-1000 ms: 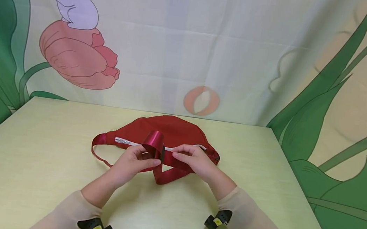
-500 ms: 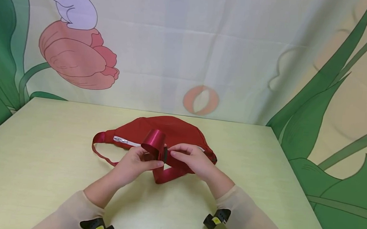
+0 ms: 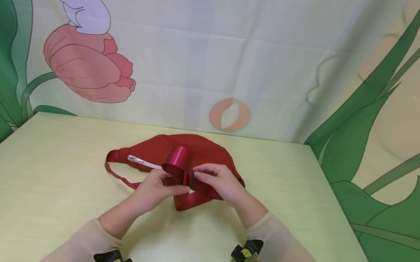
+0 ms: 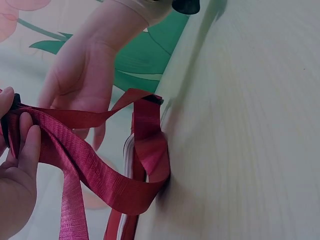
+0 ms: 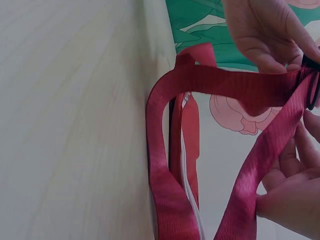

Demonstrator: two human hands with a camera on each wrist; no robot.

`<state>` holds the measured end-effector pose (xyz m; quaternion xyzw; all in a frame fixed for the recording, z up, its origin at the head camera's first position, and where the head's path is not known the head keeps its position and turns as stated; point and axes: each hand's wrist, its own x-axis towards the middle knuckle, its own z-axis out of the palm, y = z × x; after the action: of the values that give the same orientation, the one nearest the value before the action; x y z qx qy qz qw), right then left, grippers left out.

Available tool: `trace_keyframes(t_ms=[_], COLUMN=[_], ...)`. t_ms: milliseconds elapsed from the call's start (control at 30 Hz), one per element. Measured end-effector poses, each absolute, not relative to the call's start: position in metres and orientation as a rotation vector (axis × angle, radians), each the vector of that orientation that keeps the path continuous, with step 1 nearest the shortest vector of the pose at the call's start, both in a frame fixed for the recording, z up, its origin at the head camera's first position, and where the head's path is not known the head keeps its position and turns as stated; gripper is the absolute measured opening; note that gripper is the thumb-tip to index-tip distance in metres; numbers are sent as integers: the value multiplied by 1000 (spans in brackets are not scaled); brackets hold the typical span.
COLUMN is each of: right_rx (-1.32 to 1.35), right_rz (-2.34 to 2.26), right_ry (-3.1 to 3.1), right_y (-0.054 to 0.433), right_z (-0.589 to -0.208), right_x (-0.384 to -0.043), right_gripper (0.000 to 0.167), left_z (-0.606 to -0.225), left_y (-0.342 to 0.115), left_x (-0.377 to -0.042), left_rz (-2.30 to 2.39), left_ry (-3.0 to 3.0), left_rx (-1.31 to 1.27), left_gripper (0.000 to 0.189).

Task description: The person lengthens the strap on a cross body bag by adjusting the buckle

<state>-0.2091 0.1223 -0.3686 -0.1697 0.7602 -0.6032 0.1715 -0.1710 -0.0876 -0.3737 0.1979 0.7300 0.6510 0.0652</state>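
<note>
A red waist bag [image 3: 205, 146] with a white zipper lies on the table, its glossy red strap [image 3: 177, 161] looped up in front. My left hand [image 3: 156, 188] grips the strap by a black slider buckle [image 3: 192, 179], thumb on the near side. Beside the buckle my right hand [image 3: 225, 182] pinches the strap between thumb and index finger; its exact hold is partly hidden. In the left wrist view, lengths of strap [image 4: 120, 190] run from the buckle [image 4: 12, 112] past the right hand [image 4: 82, 75]. The right wrist view has the buckle [image 5: 314, 85] at its edge.
The bag rests on a pale wooden table [image 3: 55, 177], near its back edge. Behind it hangs a cloth backdrop [image 3: 170, 64] printed with flowers, leaves and a white animal. Black cameras [image 3: 246, 251] are strapped to both sleeves.
My left hand has moved slightly right with the buckle, closing the gap to my right fingertips. The strap loop stands a bit higher, and the bag has shifted slightly left.
</note>
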Motion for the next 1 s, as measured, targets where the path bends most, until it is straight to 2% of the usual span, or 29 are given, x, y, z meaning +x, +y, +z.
trace_keyframes(t_ms=[733,1000], right_rx=[-529,-527], right_rz=[-1636,-1696], right_ry=[2215,2057], right_y=[132,131], right_z=[-370,-367], right_x=[-214,-214], right_gripper=[20,26], left_z=[-372,-375], left_y=[-87,-84], left_x=[-171,-171], left_rz=[2008,2000], left_ry=[2150,2117], left_rx=[617,652], left_gripper=[43,43])
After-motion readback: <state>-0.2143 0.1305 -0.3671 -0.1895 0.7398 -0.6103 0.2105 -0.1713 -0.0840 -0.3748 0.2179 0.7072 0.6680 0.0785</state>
